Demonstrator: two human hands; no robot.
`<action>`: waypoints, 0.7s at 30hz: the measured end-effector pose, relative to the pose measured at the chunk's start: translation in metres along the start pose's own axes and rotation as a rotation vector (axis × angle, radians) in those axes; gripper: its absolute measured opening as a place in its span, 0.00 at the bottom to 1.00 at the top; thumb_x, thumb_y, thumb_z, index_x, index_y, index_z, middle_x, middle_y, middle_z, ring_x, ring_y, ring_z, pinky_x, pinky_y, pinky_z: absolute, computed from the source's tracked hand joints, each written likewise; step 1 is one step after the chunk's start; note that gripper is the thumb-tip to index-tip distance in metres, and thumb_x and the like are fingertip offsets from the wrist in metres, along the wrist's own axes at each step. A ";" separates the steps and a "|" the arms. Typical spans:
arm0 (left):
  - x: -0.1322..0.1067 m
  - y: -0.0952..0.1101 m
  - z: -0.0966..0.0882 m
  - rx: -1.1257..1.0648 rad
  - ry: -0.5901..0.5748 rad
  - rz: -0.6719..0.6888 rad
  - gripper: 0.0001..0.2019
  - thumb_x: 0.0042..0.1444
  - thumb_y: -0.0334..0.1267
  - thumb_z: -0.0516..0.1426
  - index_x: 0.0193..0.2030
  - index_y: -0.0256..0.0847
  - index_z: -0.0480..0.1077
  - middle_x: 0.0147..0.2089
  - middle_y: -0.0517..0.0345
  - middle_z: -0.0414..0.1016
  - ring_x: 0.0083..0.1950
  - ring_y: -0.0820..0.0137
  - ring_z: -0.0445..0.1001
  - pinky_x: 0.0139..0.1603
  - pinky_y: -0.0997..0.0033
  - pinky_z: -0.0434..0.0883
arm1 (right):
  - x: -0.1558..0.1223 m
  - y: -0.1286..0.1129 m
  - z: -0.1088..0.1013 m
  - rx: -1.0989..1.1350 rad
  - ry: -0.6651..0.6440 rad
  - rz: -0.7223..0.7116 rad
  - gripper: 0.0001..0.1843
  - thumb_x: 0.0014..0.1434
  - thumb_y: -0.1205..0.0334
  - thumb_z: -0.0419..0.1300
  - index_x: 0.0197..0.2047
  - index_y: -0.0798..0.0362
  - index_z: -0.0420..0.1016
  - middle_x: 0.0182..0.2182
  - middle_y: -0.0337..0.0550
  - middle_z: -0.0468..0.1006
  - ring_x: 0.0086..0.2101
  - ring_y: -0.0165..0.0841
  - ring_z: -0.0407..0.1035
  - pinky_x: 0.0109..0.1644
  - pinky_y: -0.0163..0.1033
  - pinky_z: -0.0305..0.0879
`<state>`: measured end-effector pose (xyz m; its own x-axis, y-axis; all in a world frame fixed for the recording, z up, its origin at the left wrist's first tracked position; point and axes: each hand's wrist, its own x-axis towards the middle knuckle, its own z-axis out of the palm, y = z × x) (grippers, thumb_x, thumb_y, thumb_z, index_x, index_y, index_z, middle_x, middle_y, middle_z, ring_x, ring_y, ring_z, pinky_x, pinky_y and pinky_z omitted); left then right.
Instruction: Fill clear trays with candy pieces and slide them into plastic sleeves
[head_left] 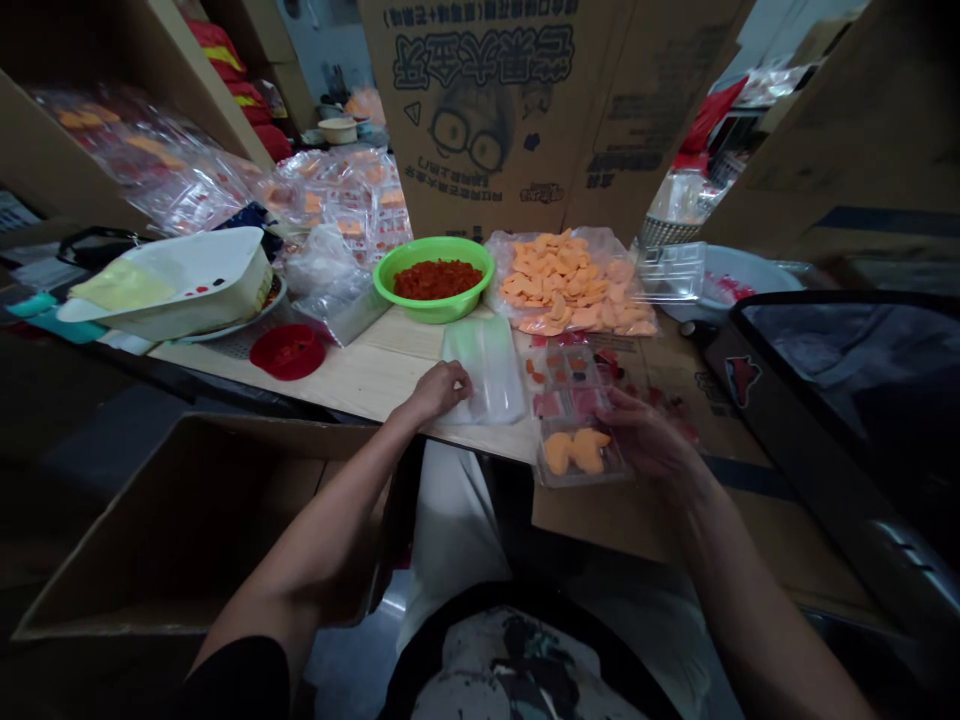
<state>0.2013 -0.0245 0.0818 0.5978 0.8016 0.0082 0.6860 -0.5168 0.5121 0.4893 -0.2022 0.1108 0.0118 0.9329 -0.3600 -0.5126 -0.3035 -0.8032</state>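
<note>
"while you watched, where were the hands?"
"the left hand (439,390) lay half-curled on a stack of clear trays (484,372); i couldn't tell if it gripped."
"and the right hand (646,438)?"
"narrow, holding the edge of a tray of orange pieces (581,450) on the table (360,375)."

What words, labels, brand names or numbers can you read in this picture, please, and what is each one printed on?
Large cardboard box: upside-down Chinese print around a cartoon face with glasses, too blurred to quote reliably.
Dark-framed case: a red emblem at its edge, with no readable words.
No other legible text or numbers can be made out.
</note>
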 end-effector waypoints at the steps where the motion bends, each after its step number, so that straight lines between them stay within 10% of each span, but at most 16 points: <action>1: -0.002 0.007 -0.004 0.043 0.053 -0.013 0.07 0.58 0.36 0.58 0.39 0.39 0.76 0.39 0.52 0.77 0.41 0.64 0.76 0.41 0.69 0.68 | -0.003 0.001 0.002 0.004 -0.001 0.013 0.19 0.47 0.70 0.67 0.44 0.48 0.77 0.29 0.36 0.79 0.27 0.30 0.72 0.32 0.34 0.71; 6: -0.011 0.027 -0.006 0.185 0.219 -0.071 0.20 0.58 0.28 0.53 0.57 0.40 0.65 0.39 0.52 0.75 0.40 0.61 0.74 0.39 0.65 0.68 | -0.013 0.015 0.020 0.024 -0.109 0.161 0.20 0.44 0.69 0.70 0.43 0.50 0.78 0.28 0.36 0.79 0.27 0.29 0.73 0.33 0.33 0.70; 13: -0.010 0.013 0.005 0.165 0.439 0.183 0.11 0.65 0.33 0.51 0.48 0.39 0.73 0.40 0.51 0.71 0.45 0.62 0.71 0.50 0.62 0.70 | -0.003 0.042 0.051 0.116 -0.332 0.309 0.22 0.42 0.68 0.67 0.44 0.51 0.75 0.26 0.38 0.79 0.25 0.34 0.75 0.31 0.36 0.70; 21: -0.019 0.001 -0.011 -0.033 0.306 0.482 0.11 0.67 0.36 0.50 0.45 0.39 0.73 0.56 0.45 0.73 0.52 0.66 0.76 0.49 0.69 0.74 | 0.025 0.041 0.077 0.133 -0.451 0.355 0.19 0.44 0.70 0.67 0.43 0.55 0.79 0.33 0.40 0.81 0.28 0.31 0.74 0.34 0.34 0.70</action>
<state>0.1861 -0.0375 0.0918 0.6891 0.5308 0.4934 0.3495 -0.8398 0.4154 0.4025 -0.1764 0.1051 -0.5319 0.7776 -0.3353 -0.5219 -0.6129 -0.5932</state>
